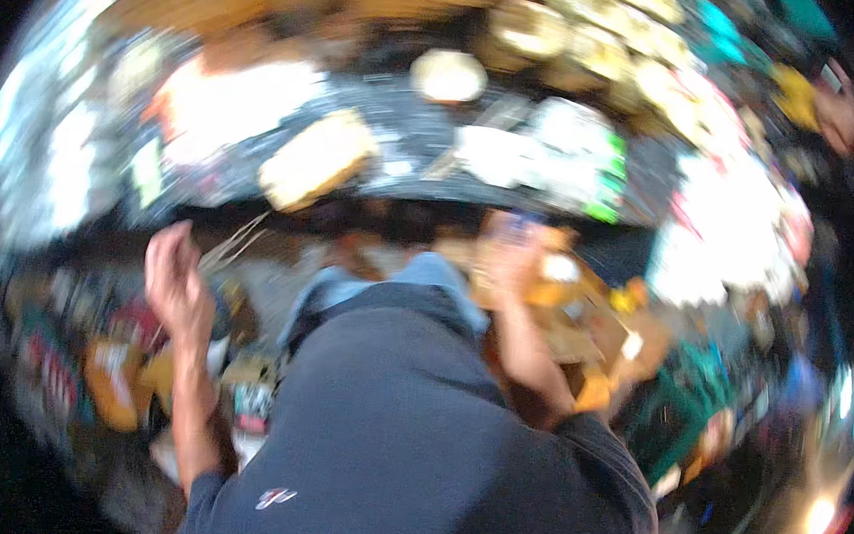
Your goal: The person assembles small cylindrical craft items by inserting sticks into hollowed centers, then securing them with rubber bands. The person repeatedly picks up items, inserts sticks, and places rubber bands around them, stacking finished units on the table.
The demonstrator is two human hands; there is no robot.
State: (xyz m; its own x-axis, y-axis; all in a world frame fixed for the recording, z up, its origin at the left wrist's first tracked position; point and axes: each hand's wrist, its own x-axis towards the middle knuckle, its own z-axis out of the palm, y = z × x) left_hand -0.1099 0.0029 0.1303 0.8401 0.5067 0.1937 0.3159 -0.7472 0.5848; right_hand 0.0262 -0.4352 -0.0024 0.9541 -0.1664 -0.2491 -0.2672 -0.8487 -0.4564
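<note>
Place: a crowded workshop or stall-like work area, heavily blurred by motion.
Worktop: a dark counter (427,142) runs across the upper middle of the frame, strewn with pale packets and papers (546,156).
Upper right: rows of round yellowish packaged goods (606,35), too blurred to name.
Centre right: open cardboard boxes (593,325) with small parts.
Lower left: cluttered coloured items (118,373) on the floor or low shelves.

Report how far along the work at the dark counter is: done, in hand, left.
Done: too blurred to tell. In hand: the left hand is raised by thin pale strands, grip unclear; the right hand reaches into brown cardboard pieces. Left: many pale packages lie on the dark counter.
</note>
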